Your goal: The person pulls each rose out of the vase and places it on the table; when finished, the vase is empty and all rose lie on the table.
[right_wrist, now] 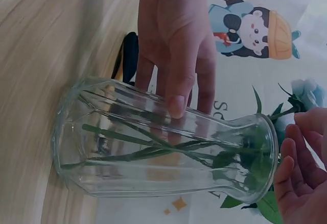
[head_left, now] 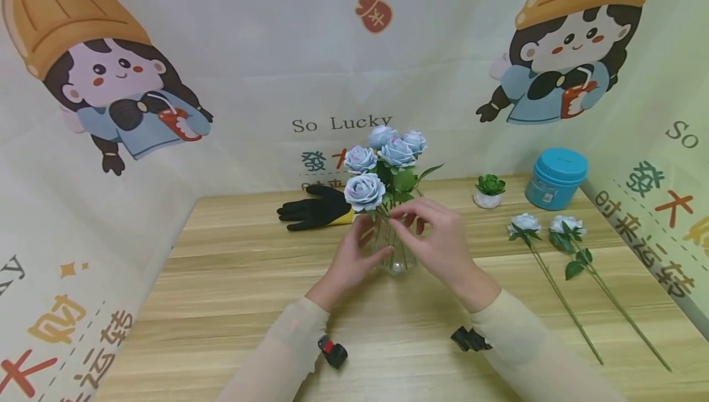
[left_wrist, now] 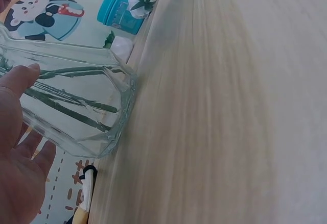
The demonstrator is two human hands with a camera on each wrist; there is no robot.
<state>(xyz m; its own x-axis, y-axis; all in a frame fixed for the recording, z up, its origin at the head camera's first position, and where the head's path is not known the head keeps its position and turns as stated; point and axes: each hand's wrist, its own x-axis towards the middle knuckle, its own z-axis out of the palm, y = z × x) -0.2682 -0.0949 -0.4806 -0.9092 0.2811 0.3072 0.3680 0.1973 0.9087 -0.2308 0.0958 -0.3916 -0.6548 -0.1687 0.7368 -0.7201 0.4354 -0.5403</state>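
Note:
A clear faceted glass vase (head_left: 396, 261) stands upright on the table, holding several pale blue artificial roses (head_left: 397, 152). Its crossing green stems (right_wrist: 138, 155) show through the glass in the right wrist view. My left hand (head_left: 350, 257) grips the vase's side, with the thumb in front and the fingers behind it. At the vase's mouth, my right hand (head_left: 440, 242) pinches a rose stem between thumb and forefinger, just under the blooms. In the left wrist view, the left hand (left_wrist: 18, 147) lies against the vase (left_wrist: 76, 137); the blooms are out of that frame.
Two more pale blue roses (head_left: 523, 225) with long stems lie on the wooden table (head_left: 238, 309) at the right. Behind them stand a small potted succulent (head_left: 489, 191) and a blue lidded jar (head_left: 556, 180). A black glove (head_left: 311, 210) lies left of the vase. A printed cloth (head_left: 249, 51) hangs behind.

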